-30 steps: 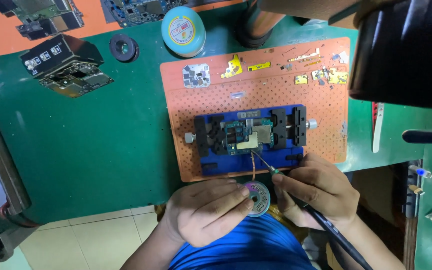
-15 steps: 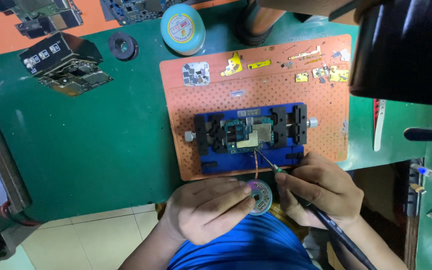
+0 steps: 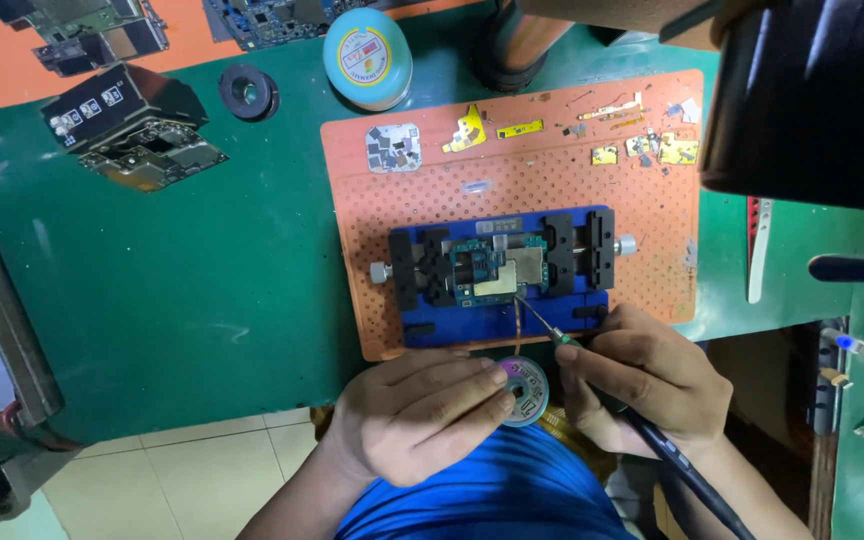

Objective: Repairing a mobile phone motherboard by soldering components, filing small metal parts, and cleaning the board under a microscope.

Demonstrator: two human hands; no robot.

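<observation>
My right hand (image 3: 652, 385) grips the soldering iron (image 3: 592, 375) pen-style, tip slanting up-left onto the circuit board (image 3: 497, 270) just ahead. My left hand (image 3: 417, 410) pinches the solder wick spool (image 3: 524, 388), braid running straight up to the board.

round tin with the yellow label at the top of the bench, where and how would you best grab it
Probably by its side wall, from above. The round tin sits flat with its lid up, so fingers could straddle the rim from opposite sides. Its left and near sides look freest; a circuit board lies just behind it, and a dark cylinder stands at its right.
</observation>
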